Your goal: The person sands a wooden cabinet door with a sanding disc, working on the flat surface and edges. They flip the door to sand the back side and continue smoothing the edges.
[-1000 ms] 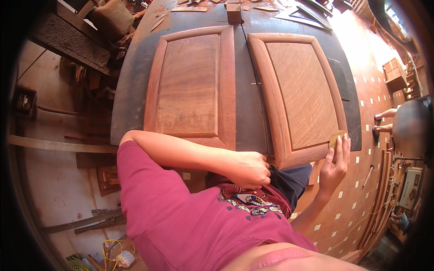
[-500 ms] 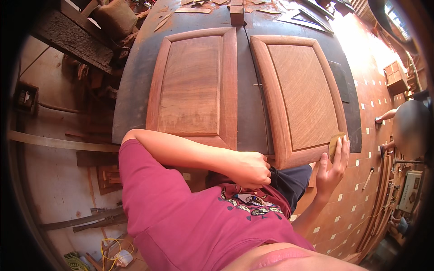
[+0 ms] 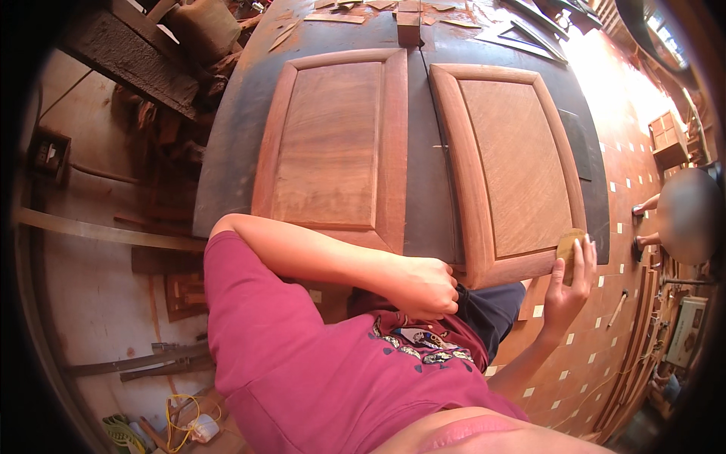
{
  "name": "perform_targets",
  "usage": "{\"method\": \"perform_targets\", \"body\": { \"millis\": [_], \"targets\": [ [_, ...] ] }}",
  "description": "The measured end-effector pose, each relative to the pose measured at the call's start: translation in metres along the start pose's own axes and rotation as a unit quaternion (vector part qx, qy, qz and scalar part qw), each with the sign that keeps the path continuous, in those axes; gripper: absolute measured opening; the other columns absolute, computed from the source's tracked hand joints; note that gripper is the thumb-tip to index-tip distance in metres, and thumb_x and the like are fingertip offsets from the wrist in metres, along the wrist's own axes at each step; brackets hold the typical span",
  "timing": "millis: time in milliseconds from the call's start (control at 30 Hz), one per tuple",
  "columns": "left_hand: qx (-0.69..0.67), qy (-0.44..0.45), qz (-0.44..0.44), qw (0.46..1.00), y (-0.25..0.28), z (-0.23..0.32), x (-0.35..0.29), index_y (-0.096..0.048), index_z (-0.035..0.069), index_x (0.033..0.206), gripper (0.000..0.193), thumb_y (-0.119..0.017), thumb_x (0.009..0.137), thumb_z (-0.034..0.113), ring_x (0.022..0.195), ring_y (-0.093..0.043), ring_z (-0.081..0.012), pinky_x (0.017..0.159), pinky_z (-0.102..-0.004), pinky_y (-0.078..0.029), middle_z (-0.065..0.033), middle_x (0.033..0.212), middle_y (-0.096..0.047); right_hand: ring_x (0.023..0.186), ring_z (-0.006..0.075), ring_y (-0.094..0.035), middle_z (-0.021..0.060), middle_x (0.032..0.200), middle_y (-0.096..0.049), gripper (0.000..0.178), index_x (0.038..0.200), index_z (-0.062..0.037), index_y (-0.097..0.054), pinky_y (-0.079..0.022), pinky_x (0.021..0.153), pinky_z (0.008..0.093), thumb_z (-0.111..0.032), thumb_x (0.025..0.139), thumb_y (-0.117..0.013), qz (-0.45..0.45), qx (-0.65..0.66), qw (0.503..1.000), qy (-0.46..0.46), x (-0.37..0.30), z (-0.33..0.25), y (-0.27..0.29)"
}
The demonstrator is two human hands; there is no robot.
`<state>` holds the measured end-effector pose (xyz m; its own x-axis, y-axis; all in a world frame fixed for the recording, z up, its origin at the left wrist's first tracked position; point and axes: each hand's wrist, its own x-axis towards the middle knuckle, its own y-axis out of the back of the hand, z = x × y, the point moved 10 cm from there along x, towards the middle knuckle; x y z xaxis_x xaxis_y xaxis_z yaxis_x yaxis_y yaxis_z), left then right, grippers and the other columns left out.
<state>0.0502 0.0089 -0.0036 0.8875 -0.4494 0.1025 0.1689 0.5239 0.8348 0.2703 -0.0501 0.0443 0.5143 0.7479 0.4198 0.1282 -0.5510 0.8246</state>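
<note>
At the near right corner of a framed wooden door panel (image 3: 522, 163), my right hand (image 3: 572, 291) holds a yellow-brown piece of sandpaper (image 3: 569, 246) against the frame's edge. Its fingers lie over the sandpaper, with the thumb beside the near rail. My left hand (image 3: 429, 289) is curled closed at my waist, close to the panel's near left corner. Whatever its fingers may hold is hidden. A second framed door panel (image 3: 329, 147) lies flat to the left, beyond my left forearm.
Both panels rest on a dark worktable (image 3: 431, 166). Wood offcuts (image 3: 336, 18) and a small wood block (image 3: 409, 32) sit at its far end, near a metal triangular frame (image 3: 522, 44). Tiled floor (image 3: 612, 219) runs along the right, where another person (image 3: 688, 216) is.
The whole view has shifted slightly, moving the panels a little rightward in the picture. My right hand and the sandpaper have slid slightly nearer along the corner; my left hand keeps its pose.
</note>
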Motion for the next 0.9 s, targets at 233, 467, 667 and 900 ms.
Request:
{"method": "perform_targets", "body": {
  "millis": [233, 467, 667, 900],
  "targets": [
    [0.006, -0.006, 0.000, 1.000, 0.001, 0.001, 0.002, -0.068, 0.006, 0.084, 0.021, -0.071, 0.087, 0.027, 0.085, -0.070, -0.0290, 0.077, -0.0440, -0.056, -0.0081, 0.083, -0.069, 0.151, 0.0380, -0.042, 0.0212, 0.158, -0.051, 0.046, 0.144, 0.0004, -0.061, -0.029, 0.125, 0.0518, -0.015, 0.101, -0.058, 0.018, -0.001, 1.000, 0.004, 0.000, 0.014, -0.002],
    [-0.003, -0.008, -0.030, 1.000, 0.001, -0.002, 0.001, -0.064, 0.007, 0.090, 0.019, -0.071, 0.090, 0.025, 0.084, -0.068, -0.0274, 0.077, -0.0420, -0.055, -0.0062, 0.083, -0.065, 0.151, 0.0456, -0.039, 0.0268, 0.161, -0.045, 0.051, 0.142, 0.0023, -0.060, -0.029, 0.124, 0.0530, -0.030, 0.103, -0.057, 0.050, -0.033, 0.998, -0.017, -0.003, 0.006, -0.006],
    [-0.020, 0.011, -0.033, 0.999, 0.001, -0.003, 0.001, -0.066, 0.005, 0.099, 0.022, -0.071, 0.092, 0.025, 0.087, -0.069, -0.0276, 0.079, -0.0415, -0.056, -0.0069, 0.087, -0.066, 0.149, 0.0463, -0.042, 0.0284, 0.159, -0.046, 0.054, 0.140, 0.0008, -0.062, -0.031, 0.122, 0.0562, -0.040, 0.105, -0.053, 0.002, -0.032, 0.998, 0.057, -0.016, -0.040, -0.015],
    [-0.041, 0.013, 0.019, 0.999, 0.011, -0.001, 0.002, -0.068, 0.005, 0.090, 0.018, -0.068, 0.089, 0.023, 0.085, -0.071, -0.0297, 0.079, -0.0440, -0.058, -0.0087, 0.083, -0.069, 0.144, 0.0462, -0.049, 0.0306, 0.152, -0.052, 0.051, 0.134, 0.0015, -0.066, -0.033, 0.120, 0.0556, -0.038, 0.106, -0.049, -0.064, 0.043, 0.989, 0.127, -0.045, -0.132, -0.042]
  ]
}}
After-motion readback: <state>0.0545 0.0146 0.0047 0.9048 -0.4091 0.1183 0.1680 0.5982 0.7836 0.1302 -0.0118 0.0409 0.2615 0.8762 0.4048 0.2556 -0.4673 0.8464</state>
